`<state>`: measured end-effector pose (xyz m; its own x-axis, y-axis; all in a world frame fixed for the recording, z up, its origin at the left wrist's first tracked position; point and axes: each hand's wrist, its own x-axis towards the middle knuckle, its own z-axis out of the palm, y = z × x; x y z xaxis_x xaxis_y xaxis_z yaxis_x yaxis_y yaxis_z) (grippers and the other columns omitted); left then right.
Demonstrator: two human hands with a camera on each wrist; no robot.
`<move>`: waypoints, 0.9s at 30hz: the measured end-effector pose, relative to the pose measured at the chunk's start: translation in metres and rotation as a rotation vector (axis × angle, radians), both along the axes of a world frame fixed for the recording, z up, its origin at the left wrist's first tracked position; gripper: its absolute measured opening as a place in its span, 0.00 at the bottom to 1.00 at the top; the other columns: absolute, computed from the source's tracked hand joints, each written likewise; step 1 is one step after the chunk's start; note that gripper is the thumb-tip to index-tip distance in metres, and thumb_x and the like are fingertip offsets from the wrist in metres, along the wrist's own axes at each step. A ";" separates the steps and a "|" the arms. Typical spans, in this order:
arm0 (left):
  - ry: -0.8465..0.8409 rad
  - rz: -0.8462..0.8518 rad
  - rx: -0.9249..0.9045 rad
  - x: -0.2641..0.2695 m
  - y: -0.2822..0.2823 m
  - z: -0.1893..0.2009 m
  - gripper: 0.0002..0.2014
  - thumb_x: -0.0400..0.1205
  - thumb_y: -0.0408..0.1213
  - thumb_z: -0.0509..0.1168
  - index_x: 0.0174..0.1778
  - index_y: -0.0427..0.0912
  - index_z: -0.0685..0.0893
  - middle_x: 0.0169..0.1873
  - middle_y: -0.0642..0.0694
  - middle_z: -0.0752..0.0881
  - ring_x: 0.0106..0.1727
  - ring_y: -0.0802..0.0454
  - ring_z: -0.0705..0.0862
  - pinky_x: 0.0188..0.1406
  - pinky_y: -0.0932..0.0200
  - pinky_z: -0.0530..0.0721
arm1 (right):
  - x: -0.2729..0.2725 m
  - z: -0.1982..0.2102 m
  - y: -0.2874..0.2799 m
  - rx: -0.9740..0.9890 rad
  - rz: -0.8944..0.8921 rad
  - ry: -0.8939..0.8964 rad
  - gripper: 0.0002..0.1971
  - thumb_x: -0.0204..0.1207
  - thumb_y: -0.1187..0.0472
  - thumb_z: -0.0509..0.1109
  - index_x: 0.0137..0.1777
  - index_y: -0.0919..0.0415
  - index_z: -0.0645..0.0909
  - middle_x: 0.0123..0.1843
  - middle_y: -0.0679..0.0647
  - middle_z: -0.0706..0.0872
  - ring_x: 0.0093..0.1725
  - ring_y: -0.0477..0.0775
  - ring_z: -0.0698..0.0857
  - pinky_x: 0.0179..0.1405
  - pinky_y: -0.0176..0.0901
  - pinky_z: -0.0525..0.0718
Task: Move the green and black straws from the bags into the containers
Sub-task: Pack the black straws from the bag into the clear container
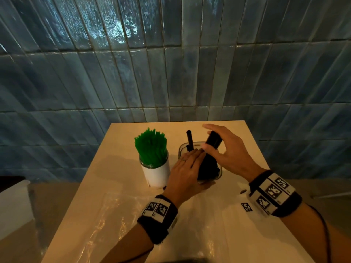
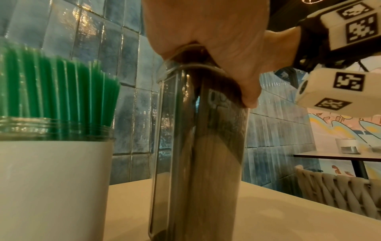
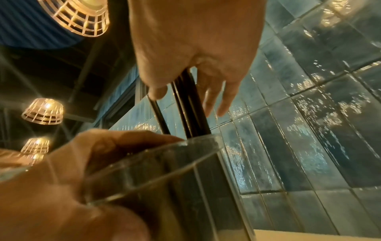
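Observation:
On the table stands a clear container [image 1: 218, 175] with black straws [image 1: 213, 141] leaning in it. My right hand [image 1: 220, 141] holds the top of that bundle between thumb and fingers, seen from below in the right wrist view, black straws [image 3: 189, 106] under the right hand [image 3: 195, 48]. One black straw [image 1: 189, 138] stands apart at the far rim. My left hand [image 1: 190, 162] grips the container's side; its thumb [image 2: 249, 97] presses the clear container [image 2: 198, 146]. Green straws [image 1: 152, 147] fill a white-labelled jar [image 1: 157, 173] just left of it.
Crumpled clear plastic bags [image 1: 114, 215] lie flat on the near part of the pale table [image 1: 123, 141]. A blue tiled wall stands right behind the table's far edge. Another table and a woven chair [image 2: 329, 187] are off to the right.

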<state>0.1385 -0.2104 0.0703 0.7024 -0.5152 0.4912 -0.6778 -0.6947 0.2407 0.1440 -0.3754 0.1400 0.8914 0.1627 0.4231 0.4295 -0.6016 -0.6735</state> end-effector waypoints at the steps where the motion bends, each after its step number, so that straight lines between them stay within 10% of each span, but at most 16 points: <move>1: 0.009 0.007 0.006 0.002 0.001 0.000 0.45 0.61 0.57 0.79 0.69 0.36 0.75 0.64 0.39 0.82 0.64 0.42 0.81 0.69 0.49 0.68 | -0.001 -0.002 -0.002 0.032 0.019 -0.018 0.23 0.77 0.53 0.69 0.70 0.42 0.68 0.65 0.38 0.75 0.65 0.35 0.74 0.64 0.21 0.71; 4: 0.023 -0.008 0.020 0.007 0.000 0.000 0.44 0.62 0.56 0.79 0.69 0.36 0.75 0.65 0.38 0.81 0.66 0.40 0.80 0.69 0.45 0.70 | -0.001 -0.006 -0.006 0.068 -0.030 -0.105 0.23 0.77 0.65 0.69 0.69 0.47 0.71 0.63 0.42 0.77 0.63 0.37 0.76 0.61 0.19 0.72; 12: 0.020 0.012 0.070 0.011 -0.007 0.002 0.44 0.62 0.57 0.79 0.70 0.36 0.74 0.65 0.38 0.81 0.66 0.40 0.81 0.68 0.43 0.65 | 0.023 0.000 -0.002 -0.028 -0.159 -0.036 0.18 0.71 0.59 0.76 0.61 0.57 0.83 0.53 0.52 0.87 0.49 0.43 0.80 0.54 0.24 0.76; 20: 0.141 0.021 0.130 0.028 -0.011 0.015 0.39 0.75 0.59 0.62 0.76 0.34 0.68 0.74 0.36 0.73 0.76 0.39 0.69 0.75 0.47 0.51 | 0.043 -0.020 -0.001 -0.187 -0.195 0.137 0.18 0.80 0.55 0.66 0.69 0.51 0.78 0.65 0.54 0.85 0.63 0.54 0.83 0.64 0.37 0.77; 24: 0.210 -0.004 0.206 0.039 -0.009 0.018 0.42 0.80 0.56 0.62 0.82 0.40 0.50 0.83 0.42 0.50 0.83 0.47 0.48 0.74 0.59 0.35 | 0.053 -0.027 -0.004 -0.334 -0.175 0.319 0.20 0.86 0.57 0.54 0.77 0.49 0.68 0.80 0.57 0.67 0.78 0.58 0.68 0.76 0.51 0.66; 27: 0.285 -0.048 0.153 0.042 -0.006 0.024 0.43 0.78 0.58 0.64 0.82 0.43 0.52 0.83 0.44 0.52 0.82 0.47 0.53 0.78 0.55 0.43 | 0.056 -0.029 -0.007 -0.346 -0.087 0.395 0.23 0.87 0.60 0.49 0.82 0.56 0.56 0.84 0.52 0.57 0.83 0.51 0.52 0.80 0.46 0.50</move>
